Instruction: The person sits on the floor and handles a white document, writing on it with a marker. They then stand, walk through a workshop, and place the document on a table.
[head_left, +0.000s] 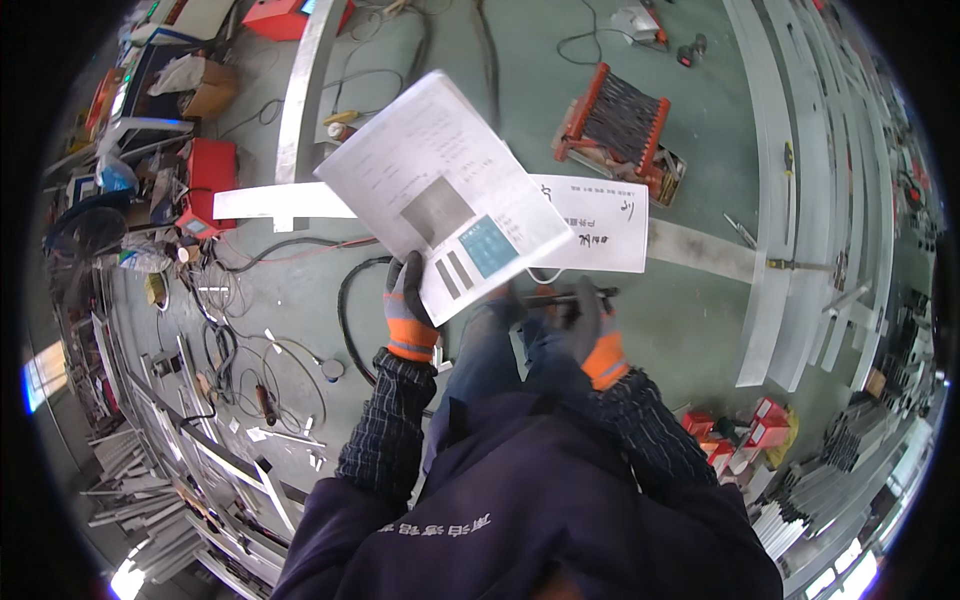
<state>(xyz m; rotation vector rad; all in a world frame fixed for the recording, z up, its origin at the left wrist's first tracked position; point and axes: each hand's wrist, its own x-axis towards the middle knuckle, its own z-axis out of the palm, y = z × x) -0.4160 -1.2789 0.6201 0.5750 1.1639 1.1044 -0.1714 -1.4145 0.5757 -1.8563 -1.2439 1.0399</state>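
Red case (pixel 210 178): at the left, near the end of a pale flat bar (pixel 265 204) that runs behind the paper.
Black cable (pixel 345 310): curved on the green floor (pixel 690 325), just left of the left glove.
Left hand (pixel 408 305): in a grey-and-orange glove, its grip pinching the near left corner of the printed sheet.
Printed sheet (pixel 375 165): held up, tilted, above the floor in front of the knees; a grey picture and teal block show.
Right hand (pixel 592 330): gloved alike, at a dark slim object (pixel 560 298); whether its grip closes on it, I cannot tell.
Handwritten white sheet (pixel 615 235): partly behind the printed sheet.
Red-framed stool (pixel 625 120): beyond, its seat dark and woven.
Small red boxes (pixel 768 425): lower right, near long metal strips (pixel 762 290).
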